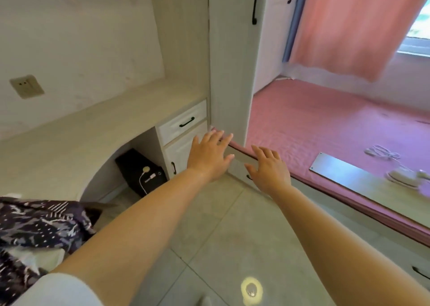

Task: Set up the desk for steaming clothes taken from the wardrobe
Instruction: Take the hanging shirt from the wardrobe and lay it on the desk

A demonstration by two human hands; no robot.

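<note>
The pale wood desk runs along the left wall, its top bare. Right of it stands the tall white wardrobe, door closed, with a black handle. My left hand reaches out with straight fingers toward the wardrobe's lower edge, and whether it touches is unclear. My right hand stretches beside it, fingers spread, over the corner of the raised bed platform. Neither hand holds anything. A white device with a coiled cord lies on the pink bedding at the right, possibly the steamer.
Desk drawers with black handles sit beside the wardrobe. A black box with a white cable stands under the desk. A dark patterned cloth lies at the lower left. A long board rests on the pink bed. Pink curtain hangs behind.
</note>
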